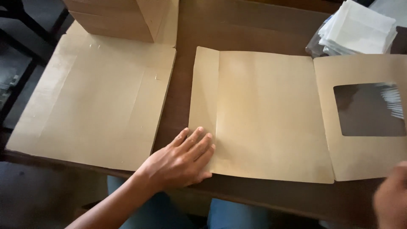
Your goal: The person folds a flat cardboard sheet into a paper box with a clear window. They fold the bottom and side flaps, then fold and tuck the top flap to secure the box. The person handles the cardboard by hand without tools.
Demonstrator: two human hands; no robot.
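Observation:
A flat brown paper sheet point(271, 114) lies unfolded on the dark wooden table point(182, 85), with a narrow creased flap along its left side. My left hand point(182, 159) rests flat on that flap's lower corner, fingers spread. The sheet's right panel point(360, 157) has a square clear window point(369, 109) cut into it. My right hand point(392, 199) is blurred at the lower right corner, just below the window panel; whether it touches the panel is unclear.
A stack of flat brown sheets point(93, 101) lies on the left of the table, with a taller pile of folded brown pieces point(114, 17) behind it. A bundle of clear film squares point(358, 29) sits at the back right. My knees show below the table's near edge.

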